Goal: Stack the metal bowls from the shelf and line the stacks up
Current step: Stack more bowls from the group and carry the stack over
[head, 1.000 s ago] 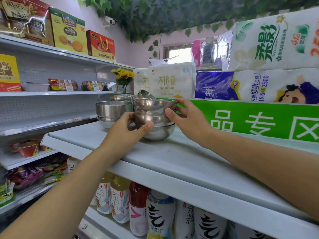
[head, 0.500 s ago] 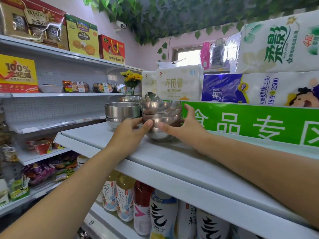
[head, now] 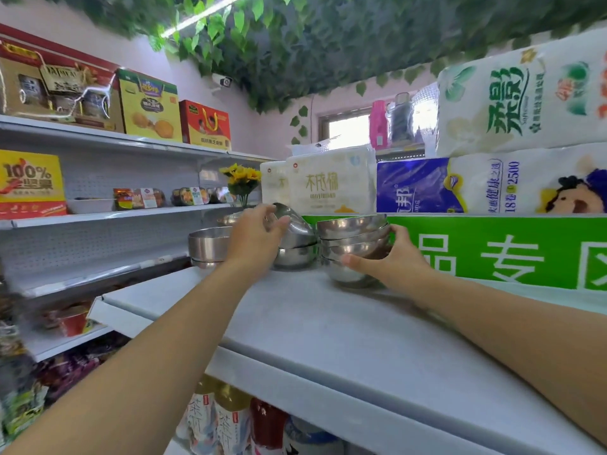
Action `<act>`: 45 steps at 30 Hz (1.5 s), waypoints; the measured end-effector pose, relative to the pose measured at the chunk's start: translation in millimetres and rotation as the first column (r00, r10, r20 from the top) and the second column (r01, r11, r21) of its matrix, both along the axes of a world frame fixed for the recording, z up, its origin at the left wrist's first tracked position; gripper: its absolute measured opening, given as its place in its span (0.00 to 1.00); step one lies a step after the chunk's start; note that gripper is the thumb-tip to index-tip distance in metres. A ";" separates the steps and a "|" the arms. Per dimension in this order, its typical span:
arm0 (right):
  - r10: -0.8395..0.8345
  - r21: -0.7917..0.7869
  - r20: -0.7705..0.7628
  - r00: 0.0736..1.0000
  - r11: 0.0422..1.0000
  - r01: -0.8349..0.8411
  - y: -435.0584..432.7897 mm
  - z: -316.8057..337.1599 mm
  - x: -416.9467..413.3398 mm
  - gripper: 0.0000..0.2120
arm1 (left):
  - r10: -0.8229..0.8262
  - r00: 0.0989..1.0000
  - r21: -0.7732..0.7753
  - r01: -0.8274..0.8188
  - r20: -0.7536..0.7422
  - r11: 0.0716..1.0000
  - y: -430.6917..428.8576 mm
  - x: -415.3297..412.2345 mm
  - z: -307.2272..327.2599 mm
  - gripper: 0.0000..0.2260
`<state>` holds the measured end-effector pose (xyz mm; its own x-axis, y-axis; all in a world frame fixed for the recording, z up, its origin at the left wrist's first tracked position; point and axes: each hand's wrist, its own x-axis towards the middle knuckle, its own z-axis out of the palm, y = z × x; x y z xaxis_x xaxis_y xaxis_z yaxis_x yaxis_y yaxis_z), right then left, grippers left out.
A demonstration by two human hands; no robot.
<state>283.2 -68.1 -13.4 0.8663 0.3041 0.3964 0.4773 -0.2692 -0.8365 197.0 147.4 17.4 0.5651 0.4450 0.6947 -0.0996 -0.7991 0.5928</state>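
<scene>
Held between thumb and curled fingers of the right hand (head: 389, 261), the tall stack of metal bowls (head: 353, 247) is being steadied low on its side, just in front of the green sign (head: 499, 251) at the back of the white shelf top (head: 328, 323). A tilted bowl (head: 290, 221) is being gripped at its rim by the left hand (head: 254, 239), fingers closed over the edge, as it leans on the bowl under it.

Largest first: the right-hand stack is being counted as four bowls nested together, though the lowest is partly hidden by the thumb. Next, the middle stack (head: 295, 256) is showing one upright bowl with the tilted one leaning on top, so two. Farther left, the straight-walled bowls (head: 208, 246) are being read as two, one nested in the other. One more rim (head: 228, 220) is just being glimpsed behind the left hand; whether it is a single bowl cannot be told.

Handling is being judged thus: thin polished steel is likely light and rigid, not fragile, but slippery, and a nested stack may slide on the smooth shelf or shed its top bowl if tipped. Hold is best taken at the rolled rim for a single bowl, and low around the bottom bowl for a stack, so that the whole pile is being moved as one. Dropping a bowl square into the one below is being favoured, since a tilted bowl may jam or clatter.
</scene>
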 end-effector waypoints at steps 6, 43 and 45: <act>-0.023 0.012 -0.022 1.000 1.000 0.023 -6.6 -1.3 19.8 0.59 | 0.195 0.973 0.214 -0.167 -0.119 0.962 5.1 63.7 27.0 0.18; 0.045 0.002 0.051 0.998 0.999 -0.046 5.7 -11.7 33.5 0.61 | -0.491 0.870 -0.205 0.474 -0.038 0.856 -9.1 67.1 40.7 0.11; 0.038 0.004 0.050 0.998 0.999 -0.038 5.8 -12.2 34.2 0.61 | -0.509 0.859 -0.223 0.486 -0.052 0.845 -9.1 68.2 39.7 0.14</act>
<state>317.4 -62.3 -25.7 0.8330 0.3344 0.4409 0.5286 -0.2454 -0.8126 265.2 138.3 57.0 0.8116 0.2042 0.5474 -0.3809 -0.5256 0.7608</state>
